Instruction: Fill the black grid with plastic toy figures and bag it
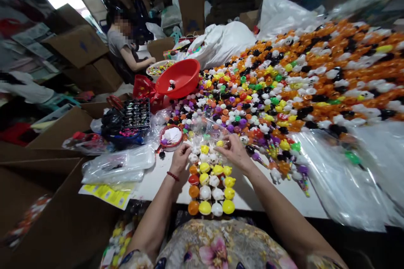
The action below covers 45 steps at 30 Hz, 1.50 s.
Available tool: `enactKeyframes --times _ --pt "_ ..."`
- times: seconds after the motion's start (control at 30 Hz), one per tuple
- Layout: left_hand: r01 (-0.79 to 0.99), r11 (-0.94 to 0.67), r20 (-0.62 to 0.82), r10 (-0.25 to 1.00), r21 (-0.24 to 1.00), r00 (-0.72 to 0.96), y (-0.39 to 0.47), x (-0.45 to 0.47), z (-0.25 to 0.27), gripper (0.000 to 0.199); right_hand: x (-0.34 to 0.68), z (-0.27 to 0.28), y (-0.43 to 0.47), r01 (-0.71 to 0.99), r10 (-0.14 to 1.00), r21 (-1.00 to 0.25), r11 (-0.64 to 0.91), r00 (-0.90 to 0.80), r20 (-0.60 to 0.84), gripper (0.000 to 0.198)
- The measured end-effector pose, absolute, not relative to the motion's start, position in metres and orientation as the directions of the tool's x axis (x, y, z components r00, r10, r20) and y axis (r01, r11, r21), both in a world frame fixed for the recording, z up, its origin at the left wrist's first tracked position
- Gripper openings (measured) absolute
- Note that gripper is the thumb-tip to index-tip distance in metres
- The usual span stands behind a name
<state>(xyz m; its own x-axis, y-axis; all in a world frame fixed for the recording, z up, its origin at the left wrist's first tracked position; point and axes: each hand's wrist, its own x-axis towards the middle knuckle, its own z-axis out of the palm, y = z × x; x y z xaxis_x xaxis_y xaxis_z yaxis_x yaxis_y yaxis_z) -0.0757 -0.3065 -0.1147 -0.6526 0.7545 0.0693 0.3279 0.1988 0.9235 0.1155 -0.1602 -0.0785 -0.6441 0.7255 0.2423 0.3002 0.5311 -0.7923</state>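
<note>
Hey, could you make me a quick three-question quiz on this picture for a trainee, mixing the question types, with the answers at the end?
1. True or false: a beaded bracelet sits at the wrist of the left hand.
2. What colour is the large tilted basin? (a) green (b) red (c) blue
3. Fill in: the row of plastic pieces nearest the flower-patterned top has ___ pieces.

Key: 1. True. 2. b. 3. Four.

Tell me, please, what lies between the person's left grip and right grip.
In the head view, small rounded white and yellow plastic pieces lie between the left grip and the right grip, with transparent plastic film beyond.
</note>
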Motion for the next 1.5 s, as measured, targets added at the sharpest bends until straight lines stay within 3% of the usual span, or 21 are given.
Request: enactKeyframes --times 0.13,0.4,0.53,0.67,0.87,0.97,1.07,1.2,1.33,1.5 --pt "0.403 0.198 0.138 0.733 0.894 -0.666 -0.306 -0.073 -0.109 0.021 0.106 -0.076 -0.161 0.280 0.651 -0.712 0.644 -0.689 0.318 0.009" --pt "0.575 0.216 0.224 0.771 0.789 -0.596 -0.320 -0.079 -0.096 0.019 0.110 -0.076 -0.161 0.212 0.675 -0.729 0.651 -0.600 0.428 0.013" --pt "0.705 0.158 0.318 0.809 0.691 -0.494 -0.327 -0.081 -0.094 0.014 0.119 -0.070 -0.163 0.193 0.696 -0.805 0.561 -0.637 0.332 0.012" --pt "0.731 0.150 0.305 0.839 0.666 -0.450 -0.327 -0.086 -0.091 0.008 0.121 -0.065 -0.167 0.206 0.690 -0.878 0.432 -0.703 0.174 0.011" --pt "0.758 0.035 0.316 0.896 0.651 -0.313 -0.302 -0.087 -0.060 0.025 0.103 -0.083 -0.162 0.116 0.828 -0.967 0.227 -0.546 0.128 0.018" --pt "0.838 0.014 0.239 0.956 0.545 -0.171 -0.281 -0.075 -0.039 0.020 0.095 -0.088 -0.155 0.038 0.855 -0.996 0.083 -0.516 0.052 0.027" --pt "0.930 0.054 0.141 0.984 0.363 -0.112 -0.262 -0.056 -0.025 0.023 0.089 -0.084 -0.152 -0.006 0.847 -0.999 0.050 -0.530 0.046 0.032" --pt "0.977 0.169 0.092 0.979 0.134 -0.182 -0.246 -0.036 -0.017 0.011 0.088 -0.073 -0.155 -0.017 0.835 -0.990 0.140 -0.535 0.127 0.033" --pt "0.957 0.287 0.048 0.956 0.040 -0.289 -0.241 -0.034 -0.011 0.019 0.090 -0.069 -0.163 0.139 0.790 -0.944 0.300 -0.591 0.163 0.034" --pt "0.955 0.296 0.021 0.955 -0.010 -0.296 -0.242 -0.040 -0.003 0.026 0.085 -0.070 -0.166 0.330 0.693 -0.692 0.643 -0.636 0.340 0.042"
